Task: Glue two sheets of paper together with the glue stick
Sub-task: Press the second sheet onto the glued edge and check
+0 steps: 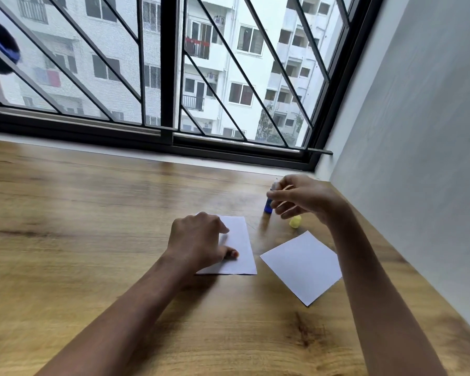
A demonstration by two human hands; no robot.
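Two white sheets lie on the wooden table (92,213). My left hand (198,238) rests on the left sheet (239,248), fingers curled, pressing it flat. The right sheet (301,265) lies turned at an angle, untouched. My right hand (301,198) hovers over the table's far right and pinches the blue glue stick (268,204), which stands upright with its cap off. The yellow cap (295,222) lies on the table just below that hand, between the glue stick and the right sheet.
A grey wall (418,131) runs close along the table's right edge. A black-framed barred window (168,77) closes off the far side. A dark blue object (3,47) hangs at the upper left.
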